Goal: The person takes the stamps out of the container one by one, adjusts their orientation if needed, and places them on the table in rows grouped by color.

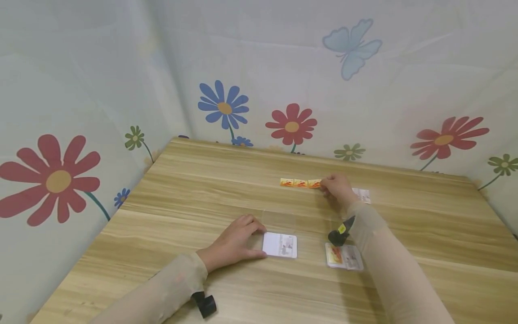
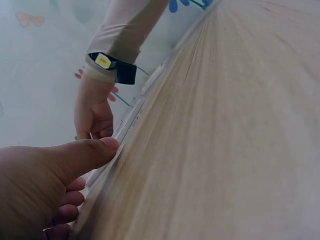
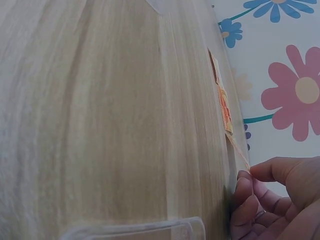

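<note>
In the head view, my left hand [image 1: 238, 238] grips the left side of a clear plastic case [image 1: 271, 243] with white and printed paper inside, thumb at the near corner and fingers at the far one. The left wrist view shows the thumb [image 2: 100, 148] against the case's thin edge. My right hand [image 1: 337, 186] pinches the right end of a small orange-and-yellow card [image 1: 314, 183], the last of three in a row. From the right wrist, that card [image 3: 241, 154] looks lifted at the pinched end. Two others [image 1: 287, 182] lie flat on the table.
Under the right forearm stands a second clear case [image 1: 353, 258] holding an orange card and printed paper. A printed slip [image 1: 363, 195] lies right of the right hand. The wooden table [image 1: 194, 180] meets a flowered curtain [image 1: 259, 58] at its back edge.
</note>
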`<state>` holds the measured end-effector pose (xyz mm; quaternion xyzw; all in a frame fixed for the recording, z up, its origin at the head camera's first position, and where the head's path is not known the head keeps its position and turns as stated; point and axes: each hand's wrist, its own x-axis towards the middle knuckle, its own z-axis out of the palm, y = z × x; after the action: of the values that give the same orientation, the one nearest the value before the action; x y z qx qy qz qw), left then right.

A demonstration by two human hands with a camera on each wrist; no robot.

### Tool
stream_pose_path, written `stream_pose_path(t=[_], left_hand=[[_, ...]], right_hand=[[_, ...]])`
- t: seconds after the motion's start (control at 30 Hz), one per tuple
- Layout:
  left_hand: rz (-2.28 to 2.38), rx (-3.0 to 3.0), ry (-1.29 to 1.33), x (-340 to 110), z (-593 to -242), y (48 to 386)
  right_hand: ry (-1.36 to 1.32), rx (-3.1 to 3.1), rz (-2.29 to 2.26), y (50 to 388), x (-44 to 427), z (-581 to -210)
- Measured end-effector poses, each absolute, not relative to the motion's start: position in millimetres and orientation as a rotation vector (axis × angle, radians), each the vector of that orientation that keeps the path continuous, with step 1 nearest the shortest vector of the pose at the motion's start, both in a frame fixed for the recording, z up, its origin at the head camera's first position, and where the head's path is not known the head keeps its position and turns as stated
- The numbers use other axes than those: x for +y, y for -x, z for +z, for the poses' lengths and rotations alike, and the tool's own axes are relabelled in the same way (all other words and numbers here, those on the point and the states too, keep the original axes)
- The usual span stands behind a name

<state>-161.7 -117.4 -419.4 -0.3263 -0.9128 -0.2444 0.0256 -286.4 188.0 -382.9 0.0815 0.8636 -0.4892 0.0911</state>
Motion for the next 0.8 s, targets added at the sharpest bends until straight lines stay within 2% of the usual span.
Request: stream_pose_path(t=[0.8], left_hand=[[-0.766,-2.799,1.024,-118.0,-418.2,163.5]], right_hand=[[-0.196,2.743,-1.141,284.2,191.5,-379.2]])
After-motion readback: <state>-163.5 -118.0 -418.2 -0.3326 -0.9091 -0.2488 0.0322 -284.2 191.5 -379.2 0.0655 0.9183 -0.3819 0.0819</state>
